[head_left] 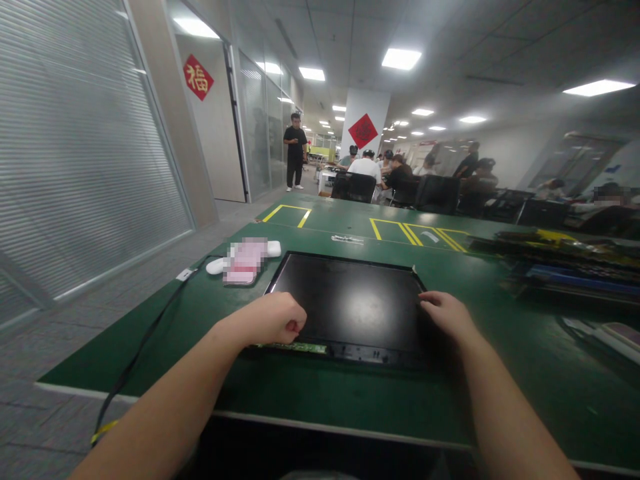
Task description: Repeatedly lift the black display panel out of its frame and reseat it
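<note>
A dark flat screen panel (350, 300) lies face up on the green table in front of me, with a bright reflection on its surface. Along its near edge a strip of green circuit board (313, 348) shows. My left hand (277, 317) is closed in a fist over the panel's left side; whatever its curled fingers hold is hidden. At the opposite side, my right hand (445, 313) is closed, thumb and fingers pinched at the panel's right edge. A small pale bit (413, 269) sticks up at the far right corner.
Left of the panel lie a pink, blurred-out item (245, 262) and a white rounded object (216, 267). A black cable (145, 340) hangs over the table's left edge. Stacked dark panels (550, 267) stand at the right. Yellow tape (406, 233) marks the far side; people sit beyond.
</note>
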`<state>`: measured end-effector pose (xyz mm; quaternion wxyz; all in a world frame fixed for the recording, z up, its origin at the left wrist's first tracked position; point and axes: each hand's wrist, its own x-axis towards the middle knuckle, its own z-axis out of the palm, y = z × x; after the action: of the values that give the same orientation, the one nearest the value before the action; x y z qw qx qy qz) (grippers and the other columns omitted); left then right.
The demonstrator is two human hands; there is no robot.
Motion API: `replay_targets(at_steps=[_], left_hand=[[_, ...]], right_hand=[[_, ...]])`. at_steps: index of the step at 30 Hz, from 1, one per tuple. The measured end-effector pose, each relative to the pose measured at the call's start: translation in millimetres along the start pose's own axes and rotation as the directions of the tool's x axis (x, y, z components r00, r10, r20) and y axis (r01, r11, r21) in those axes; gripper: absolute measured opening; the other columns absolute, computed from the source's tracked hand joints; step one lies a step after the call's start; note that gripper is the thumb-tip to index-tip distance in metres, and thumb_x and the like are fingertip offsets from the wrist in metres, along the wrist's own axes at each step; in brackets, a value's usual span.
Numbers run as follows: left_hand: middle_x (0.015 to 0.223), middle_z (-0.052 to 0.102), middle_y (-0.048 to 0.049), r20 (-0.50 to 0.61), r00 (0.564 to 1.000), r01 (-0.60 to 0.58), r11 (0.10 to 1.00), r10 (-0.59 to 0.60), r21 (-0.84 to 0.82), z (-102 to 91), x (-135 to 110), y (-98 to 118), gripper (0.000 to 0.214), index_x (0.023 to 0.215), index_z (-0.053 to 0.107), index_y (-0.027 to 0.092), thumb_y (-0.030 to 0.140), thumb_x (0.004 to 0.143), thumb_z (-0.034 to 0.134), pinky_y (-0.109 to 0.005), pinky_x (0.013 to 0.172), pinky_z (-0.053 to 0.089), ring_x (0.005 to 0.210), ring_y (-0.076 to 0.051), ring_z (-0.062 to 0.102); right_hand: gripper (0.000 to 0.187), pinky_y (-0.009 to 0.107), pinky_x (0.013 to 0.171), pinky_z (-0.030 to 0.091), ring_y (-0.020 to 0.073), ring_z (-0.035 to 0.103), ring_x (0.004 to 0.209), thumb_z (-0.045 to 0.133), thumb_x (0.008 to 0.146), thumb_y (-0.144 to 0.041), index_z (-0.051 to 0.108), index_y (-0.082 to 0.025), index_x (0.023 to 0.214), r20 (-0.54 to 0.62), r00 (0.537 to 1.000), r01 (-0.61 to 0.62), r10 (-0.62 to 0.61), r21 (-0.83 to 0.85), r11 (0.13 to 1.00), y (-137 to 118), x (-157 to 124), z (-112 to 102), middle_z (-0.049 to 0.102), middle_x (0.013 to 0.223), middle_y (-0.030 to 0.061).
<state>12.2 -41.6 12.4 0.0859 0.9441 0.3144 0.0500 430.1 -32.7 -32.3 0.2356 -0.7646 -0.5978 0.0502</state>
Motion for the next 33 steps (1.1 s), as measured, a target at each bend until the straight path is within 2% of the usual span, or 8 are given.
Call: replay_targets(at_steps=[4, 6, 10, 13, 17, 24, 29, 33], left_hand=[[0.066, 0.067, 0.0025, -0.006, 0.995, 0.098, 0.987, -0.099, -0.129, -4.4, -1.9, -4.9, 0.005, 0.074, 0.07, 0.021, 0.023, 0.075, 0.066, -0.02, 0.055, 0.039, 0.059, -0.012, 0.06], [0.071, 0.07, 0.0004, -0.034, 0.978, 0.197, 0.966, -0.205, -0.168, -7.5, -2.5, -11.7, 0.016, 0.084, 0.072, 0.021, 0.033, 0.082, 0.061, -0.021, 0.056, 0.042, 0.062, -0.013, 0.063], [0.096, 0.073, -0.0075, -0.268, 0.874, 0.396, 0.914, -0.405, -0.086, -8.6, -4.2, -33.9, 0.029, 0.098, 0.073, 0.019, 0.037, 0.086, 0.053, -0.029, 0.073, 0.049, 0.083, -0.021, 0.067], [0.105, 0.071, -0.0119, -0.301, 0.81, 0.518, 0.855, -0.503, -0.034, -3.8, -5.8, -49.6, 0.032, 0.1, 0.074, 0.018, 0.035, 0.085, 0.053, -0.034, 0.082, 0.05, 0.093, -0.025, 0.066], [0.112, 0.069, -0.0154, -0.252, 0.79, 0.577, 0.817, -0.559, -0.001, 4.5, -6.4, -62.0, 0.036, 0.105, 0.076, 0.017, 0.034, 0.085, 0.051, -0.037, 0.089, 0.05, 0.101, -0.03, 0.066], [0.114, 0.069, -0.0167, -0.184, 0.793, 0.596, 0.802, -0.581, 0.04, 12.4, -3.4, -66.3, 0.039, 0.114, 0.072, 0.015, 0.024, 0.087, 0.046, -0.034, 0.093, 0.049, 0.104, -0.028, 0.066], [0.117, 0.07, -0.0166, -0.215, 0.777, 0.613, 0.788, -0.592, 0.045, 17.8, 0.1, -68.4, 0.039, 0.116, 0.072, 0.016, 0.018, 0.086, 0.046, -0.035, 0.095, 0.049, 0.109, -0.027, 0.065], [0.123, 0.068, -0.0163, -0.21, 0.785, 0.602, 0.798, -0.582, 0.038, 19.7, 2.2, -70.7, 0.043, 0.118, 0.071, 0.014, 0.011, 0.083, 0.046, -0.034, 0.099, 0.046, 0.115, -0.027, 0.063]], right_hand=[[0.032, 0.036, 0.095, 0.048, 0.0256, 0.066, 0.102, 0.057, 0.076, -0.032, 0.077, -0.023, 0.1, -0.021, 1.0, 0.014, -0.014, -0.024, 1.0, 4.7, 2.4, 2.6, 0.073, 0.109, 0.0071], [0.033, 0.036, 0.095, 0.048, 0.0264, 0.065, 0.104, 0.056, 0.076, -0.033, 0.077, -0.023, 0.101, -0.019, 1.0, 0.02, -0.021, -0.048, 0.999, 8.4, 4.0, 3.7, 0.072, 0.11, 0.0077], [0.036, 0.037, 0.092, 0.049, 0.0278, 0.066, 0.103, 0.056, 0.077, -0.032, 0.076, -0.021, 0.104, 0.018, 1.0, -0.003, 0.004, -0.076, 0.997, 15.8, 6.6, 6.1, 0.072, 0.11, 0.009], [0.038, 0.036, 0.087, 0.051, 0.0277, 0.067, 0.1, 0.057, 0.076, -0.032, 0.075, -0.022, 0.107, 0.024, 0.999, -0.044, 0.046, -0.063, 0.997, 19.5, 8.0, 8.0, 0.072, 0.11, 0.0091], [0.041, 0.036, 0.084, 0.052, 0.028, 0.068, 0.099, 0.056, 0.074, -0.031, 0.075, -0.019, 0.109, 0.035, 0.996, -0.085, 0.087, -0.052, 0.995, 21.6, 9.7, 9.2, 0.072, 0.111, 0.0111], [0.036, 0.034, 0.083, 0.052, 0.028, 0.068, 0.099, 0.054, 0.075, -0.028, 0.078, -0.019, 0.101, 0.086, 0.992, -0.09, 0.094, -0.055, 0.994, 20.1, 9.9, 6.3, 0.073, 0.107, 0.011], [0.035, 0.033, 0.078, 0.053, 0.0265, 0.07, 0.093, 0.055, 0.072, -0.026, 0.078, -0.02, 0.097, 0.11, 0.989, -0.093, 0.096, -0.026, 0.995, 23.4, 10.3, 7.5, 0.075, 0.101, 0.0095], [0.031, 0.031, 0.073, 0.053, 0.0248, 0.071, 0.084, 0.059, 0.066, -0.022, 0.078, -0.022, 0.09, 0.091, 0.993, -0.076, 0.07, 0.06, 0.995, 30.7, 11.8, 10.1, 0.076, 0.092, 0.008]])
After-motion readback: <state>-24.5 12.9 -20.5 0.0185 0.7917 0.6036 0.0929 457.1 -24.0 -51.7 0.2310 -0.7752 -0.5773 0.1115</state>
